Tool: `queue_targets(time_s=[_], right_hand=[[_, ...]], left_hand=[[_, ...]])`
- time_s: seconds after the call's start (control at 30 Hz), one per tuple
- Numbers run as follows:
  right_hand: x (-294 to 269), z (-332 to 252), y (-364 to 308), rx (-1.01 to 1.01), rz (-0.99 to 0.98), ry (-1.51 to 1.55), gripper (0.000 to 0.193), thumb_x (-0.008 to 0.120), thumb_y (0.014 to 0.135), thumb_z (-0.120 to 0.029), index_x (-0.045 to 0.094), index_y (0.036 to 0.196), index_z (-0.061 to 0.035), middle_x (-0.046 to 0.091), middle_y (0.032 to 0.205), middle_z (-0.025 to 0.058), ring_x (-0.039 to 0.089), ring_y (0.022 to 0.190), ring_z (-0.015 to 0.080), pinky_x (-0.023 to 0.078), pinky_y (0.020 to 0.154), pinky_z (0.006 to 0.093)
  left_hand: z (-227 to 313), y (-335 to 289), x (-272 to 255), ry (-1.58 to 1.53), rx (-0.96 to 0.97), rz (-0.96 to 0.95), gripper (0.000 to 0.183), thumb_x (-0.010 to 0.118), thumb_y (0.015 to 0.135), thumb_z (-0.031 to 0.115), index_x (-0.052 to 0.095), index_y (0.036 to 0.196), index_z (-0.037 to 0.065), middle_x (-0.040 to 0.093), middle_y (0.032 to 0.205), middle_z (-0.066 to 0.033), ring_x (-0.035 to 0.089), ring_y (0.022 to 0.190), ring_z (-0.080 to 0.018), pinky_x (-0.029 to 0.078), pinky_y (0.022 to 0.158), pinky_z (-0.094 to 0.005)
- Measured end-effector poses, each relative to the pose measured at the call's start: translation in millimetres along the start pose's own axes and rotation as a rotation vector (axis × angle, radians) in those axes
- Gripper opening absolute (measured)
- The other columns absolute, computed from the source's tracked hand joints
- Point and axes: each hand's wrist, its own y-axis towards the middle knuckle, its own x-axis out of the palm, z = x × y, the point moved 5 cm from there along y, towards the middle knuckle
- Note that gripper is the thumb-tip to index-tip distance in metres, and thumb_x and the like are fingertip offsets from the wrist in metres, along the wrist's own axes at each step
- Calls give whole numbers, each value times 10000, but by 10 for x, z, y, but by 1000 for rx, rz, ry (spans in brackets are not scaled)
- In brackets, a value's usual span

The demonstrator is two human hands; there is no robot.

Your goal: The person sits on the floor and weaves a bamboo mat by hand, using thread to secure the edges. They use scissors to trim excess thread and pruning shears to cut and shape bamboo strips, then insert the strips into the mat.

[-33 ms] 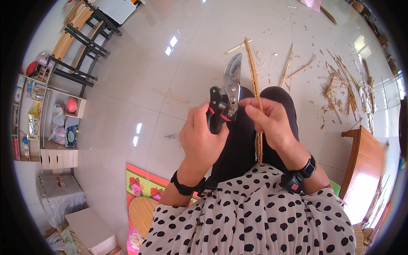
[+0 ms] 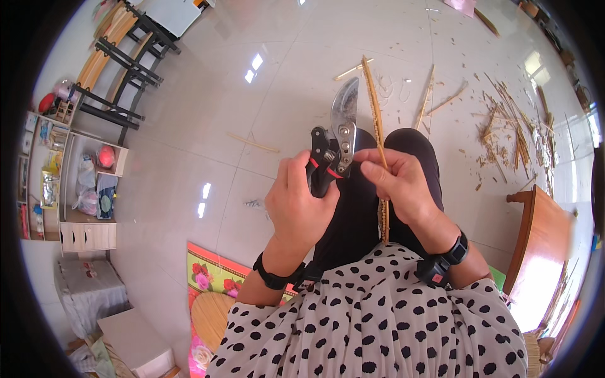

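Observation:
Pruning shears (image 2: 344, 126) with a broad curved blade stand point-up between my hands. My left hand (image 2: 299, 198) is wrapped round their black and red handles. In my right hand (image 2: 403, 183) is a long, thin, dry yellow plant stalk (image 2: 374, 104), which runs upright past the blade's right side and down to my lap. The stalk crosses my right index finger and goes behind the thumb. My right fingertips reach the lower end of the shears' metal pivot, seemingly touching it. Palm and fingers partly hide the stalk's middle.
Broken stalks (image 2: 520, 135) and chips litter the tiled floor to the right. Several loose stalk pieces (image 2: 425, 97) lie ahead of my knees. A wooden stool (image 2: 535, 246) stands near right, a flowered mat (image 2: 214, 268) near left. Shelves (image 2: 91, 189) line the left side.

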Motion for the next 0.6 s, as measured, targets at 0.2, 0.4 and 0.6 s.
queue_targets(time_s=[0.2, 0.4, 0.6], right_hand=[[-13, 49, -16, -12, 11, -102, 189, 713, 862, -167, 699, 905, 16, 529, 682, -73, 409, 613, 6, 329, 493, 208], [-262, 168, -45, 0, 92, 174, 196, 692, 886, -190, 654, 798, -18, 505, 614, -45, 403, 512, 36, 304, 430, 231], [-1106, 83, -302, -120, 177, 515, 154, 673, 903, -186, 622, 818, -69, 424, 584, -45, 323, 465, 70, 252, 428, 244]], left_hand=[[193, 72, 135, -3, 63, -38, 506, 768, 651, 84, 558, 1110, 52, 592, 885, -102, 610, 734, -287, 503, 621, -374], [358, 75, 262, -272, 11, -225, 643, 786, 704, 163, 504, 1261, 12, 609, 972, -119, 609, 815, -232, 488, 721, -344], [40, 261, 199, -467, 0, -152, 497, 562, 894, 104, 436, 1370, 37, 565, 1104, -99, 548, 954, -193, 421, 821, -302]])
